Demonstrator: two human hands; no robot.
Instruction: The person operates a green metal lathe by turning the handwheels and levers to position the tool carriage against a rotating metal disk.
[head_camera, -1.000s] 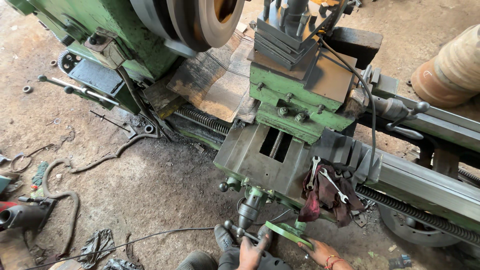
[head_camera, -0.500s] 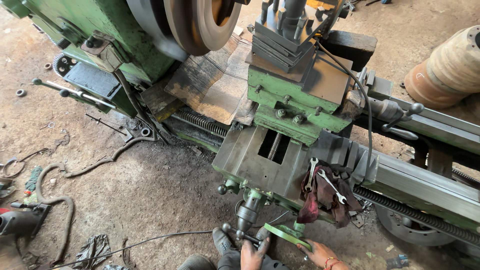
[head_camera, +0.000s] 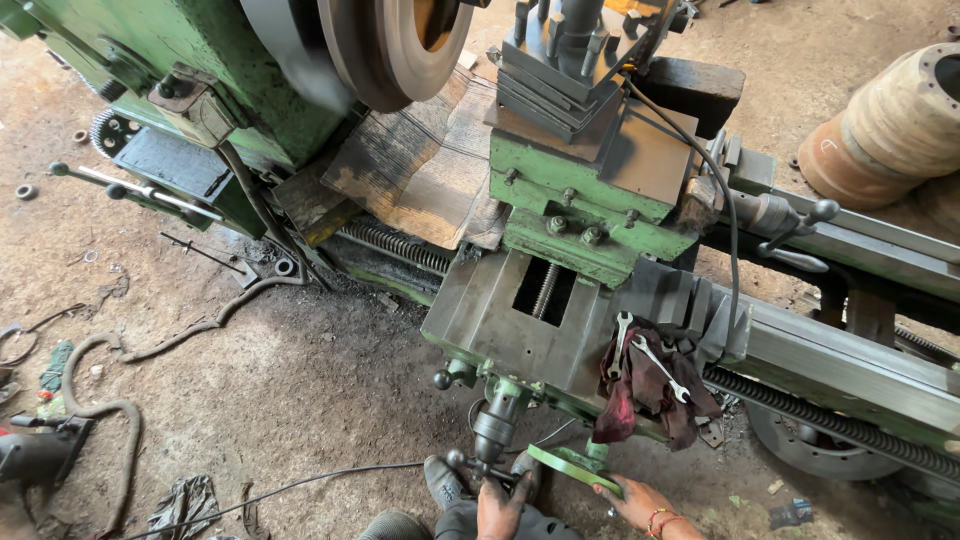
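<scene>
Your left hand (head_camera: 500, 505) grips cross-slide crank handle (head_camera: 478, 464), bottom centre. Your right hand (head_camera: 640, 500) grips green handwheel (head_camera: 572, 468) just right; handwheel's long axis slants toward lower right.

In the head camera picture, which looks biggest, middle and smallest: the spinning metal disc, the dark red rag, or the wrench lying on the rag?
1. Metal disc, largest, though cut off by the top edge.
2. Dark red rag.
3. Wrench, smallest.
</scene>
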